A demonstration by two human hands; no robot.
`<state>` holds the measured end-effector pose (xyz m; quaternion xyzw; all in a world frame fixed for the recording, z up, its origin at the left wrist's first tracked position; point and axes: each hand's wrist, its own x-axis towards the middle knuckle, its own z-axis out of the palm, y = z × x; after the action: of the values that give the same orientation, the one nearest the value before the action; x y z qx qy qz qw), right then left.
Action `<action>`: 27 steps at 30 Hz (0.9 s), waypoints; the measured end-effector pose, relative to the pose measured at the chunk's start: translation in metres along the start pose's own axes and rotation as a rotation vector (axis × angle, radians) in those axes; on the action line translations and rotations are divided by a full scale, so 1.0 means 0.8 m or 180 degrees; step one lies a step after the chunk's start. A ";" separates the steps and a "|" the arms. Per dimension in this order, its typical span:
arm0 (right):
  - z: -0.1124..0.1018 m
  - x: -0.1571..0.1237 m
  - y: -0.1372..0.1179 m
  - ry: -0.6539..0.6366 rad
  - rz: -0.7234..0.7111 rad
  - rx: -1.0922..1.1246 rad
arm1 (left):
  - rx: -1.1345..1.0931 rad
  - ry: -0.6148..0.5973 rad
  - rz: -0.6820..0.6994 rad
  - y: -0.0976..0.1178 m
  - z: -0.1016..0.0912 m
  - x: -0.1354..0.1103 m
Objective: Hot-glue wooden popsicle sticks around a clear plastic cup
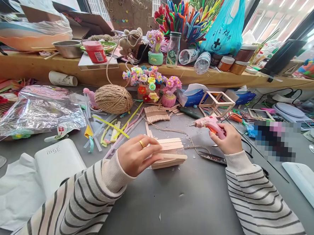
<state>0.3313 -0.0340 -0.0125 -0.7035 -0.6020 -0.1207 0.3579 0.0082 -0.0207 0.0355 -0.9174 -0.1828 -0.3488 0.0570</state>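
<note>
My right hand (230,139) is wrapped round the handle of a pink hot glue gun (206,122). Its nozzle points left, above the desk and apart from the wood. With fingers closed over its left end, my left hand (136,154) steadies a small box of wooden craft sticks (169,163). Flat sticks lie along the box's top with a gap between them, and the left end is hidden by my fingers. Behind it lies a bundle of craft sticks (157,115). Scissors (213,158) rest on the desk below my right hand.
A ball of twine (113,99) sits behind cut straws and strips. At left are a white power bank (57,164) and clear plastic packaging (47,112). A stick frame (216,102) stands at back right, near a kitchen scale (292,115). Jars and pipe cleaners (184,21) crowd the sill.
</note>
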 end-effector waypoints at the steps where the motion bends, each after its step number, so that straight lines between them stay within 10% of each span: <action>1: 0.000 0.000 -0.001 -0.0011 0.0001 0.0028 | -0.0078 -0.0087 0.0035 0.000 0.001 0.000; 27: -0.004 -0.004 -0.007 -0.0276 0.0198 0.0122 | 0.0568 0.0222 0.0537 0.013 0.001 0.003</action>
<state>0.3260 -0.0386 -0.0100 -0.7195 -0.5970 -0.0674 0.3484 0.0144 -0.0292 0.0367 -0.9081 -0.1332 -0.3568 0.1738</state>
